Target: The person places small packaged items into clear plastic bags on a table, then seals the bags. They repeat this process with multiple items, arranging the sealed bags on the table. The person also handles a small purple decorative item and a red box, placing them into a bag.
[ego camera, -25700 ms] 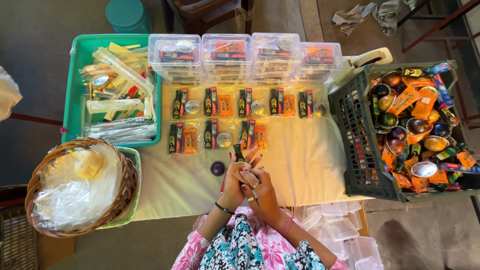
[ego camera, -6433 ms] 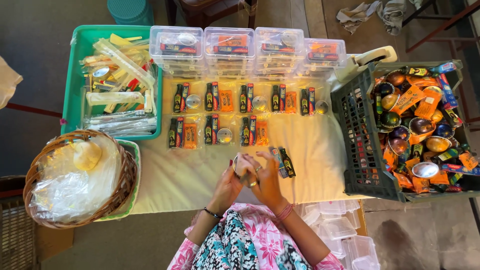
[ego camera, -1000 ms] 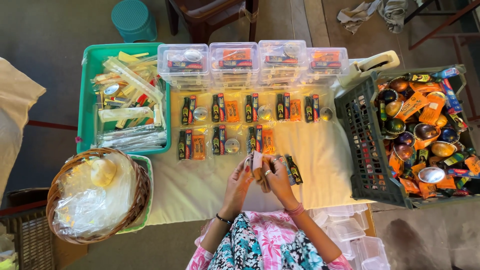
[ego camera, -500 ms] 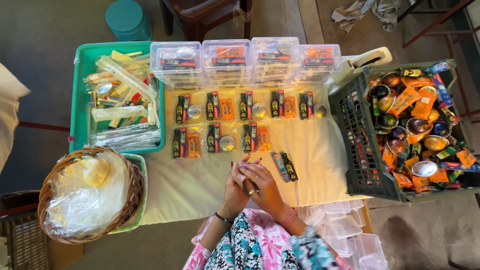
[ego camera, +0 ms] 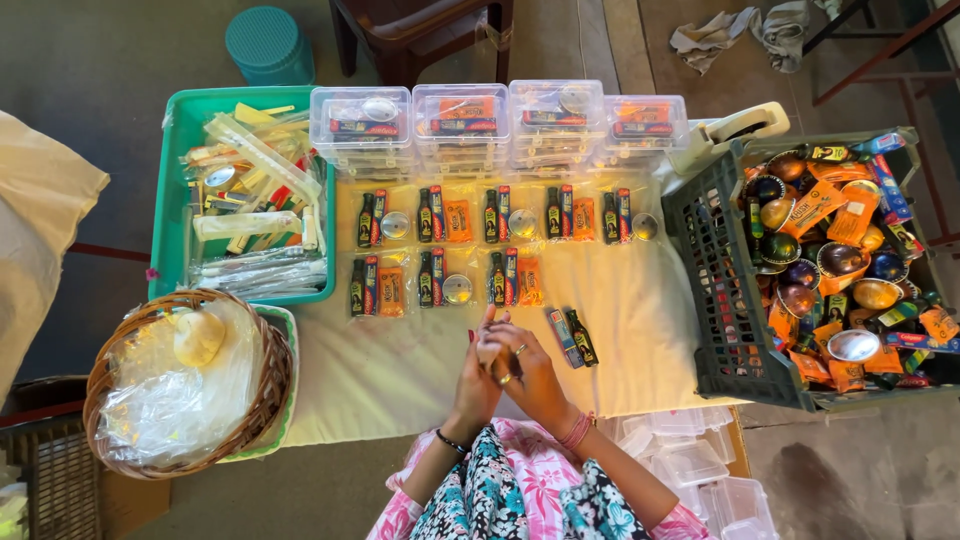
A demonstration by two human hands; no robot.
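My left hand (ego camera: pixel 474 372) and my right hand (ego camera: pixel 533 378) are pressed together over the front of the cream cloth (ego camera: pixel 400 365). Between their fingers they hold a small pale item (ego camera: pixel 488 350), mostly hidden. Just right of my right hand, a small dark bottle (ego camera: pixel 582 338) and a slim tube box (ego camera: pixel 560 335) lie side by side on the cloth. Beyond my hands, two rows of sets are laid out (ego camera: pixel 440 280), each with a dark bottle, a tube box, an orange sachet and a round tin.
Several stacked clear lidded boxes (ego camera: pixel 460 125) line the back edge. A green tray (ego camera: pixel 175 215) of packets stands at the left, with a wicker basket (ego camera: pixel 270 385) of plastic bags below it. A black crate (ego camera: pixel 715 290) of goods stands at the right, and empty clear boxes (ego camera: pixel 690 470) sit near my right knee.
Since the earliest frame, a dark bottle and a tube box have been laid on the cloth right of my hands. Over the last second my hands stay together and draw slightly toward me.
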